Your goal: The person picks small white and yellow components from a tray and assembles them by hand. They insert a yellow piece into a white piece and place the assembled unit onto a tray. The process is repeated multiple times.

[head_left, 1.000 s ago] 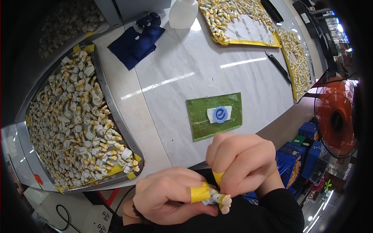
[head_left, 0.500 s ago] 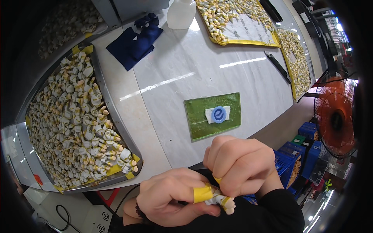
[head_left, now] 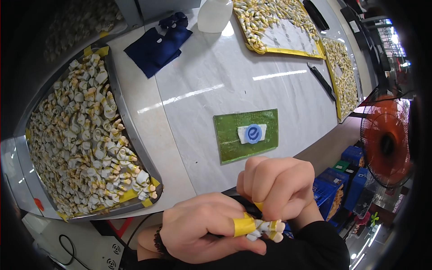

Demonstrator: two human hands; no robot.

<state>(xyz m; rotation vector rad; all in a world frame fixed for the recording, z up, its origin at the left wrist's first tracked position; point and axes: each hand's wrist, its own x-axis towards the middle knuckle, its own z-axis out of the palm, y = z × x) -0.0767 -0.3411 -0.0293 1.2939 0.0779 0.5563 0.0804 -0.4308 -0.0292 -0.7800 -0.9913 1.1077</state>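
My left hand (head_left: 202,227) is closed, pinching a small white-and-yellow figurine (head_left: 265,229) between thumb and index finger. The figurine lies on its side, two pale rounded ends pointing right. Yellow tape wraps the left index fingertip. Right beside it, my right hand (head_left: 283,186) is curled with its fingertips close to the figurine; a bit of yellow shows at one of its fingers. Whatever the right fingers hold, if anything, is hidden. Beyond the hands lies a green glass-like plate (head_left: 225,150) bearing a white pad (head_left: 242,135) and a blue ring-shaped piece (head_left: 254,133).
A metal tray (head_left: 155,173) heaped with similar figurines fills the left side. Two yellow-edged trays (head_left: 288,53) (head_left: 340,108) of small parts stand far right, with a black knife (head_left: 321,81) nearby. Dark blue cloth (head_left: 155,51), a white bottle (head_left: 215,17) and an orange fan (head_left: 386,139) surround the table.
The figurine has turned in my left fingers, its pale ends swinging from lower right to right. Both hands stay close together, and the view has shifted slightly.
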